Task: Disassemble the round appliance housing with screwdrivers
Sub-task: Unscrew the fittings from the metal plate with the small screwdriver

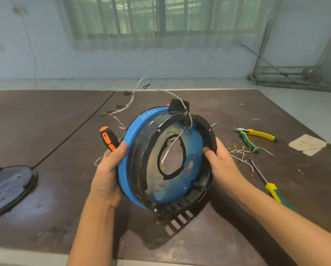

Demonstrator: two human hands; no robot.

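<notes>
Above the tabletop (45, 198), we are clasping the rigid round housing (196, 150) by its rims: left grip (109, 169) also pinning the screwdriver (108, 138), right grip (224, 162) opposite.

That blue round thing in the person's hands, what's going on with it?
A person is taking apart a round housing, held tipped on edge over the table. The left hand grips its blue side, with an orange-and-black screwdriver tucked in the same hand; the right hand grips the black rim. White wires stick out on top. A black cover lies to the left; pliers and a yellow-green screwdriver lie to the right.
</notes>
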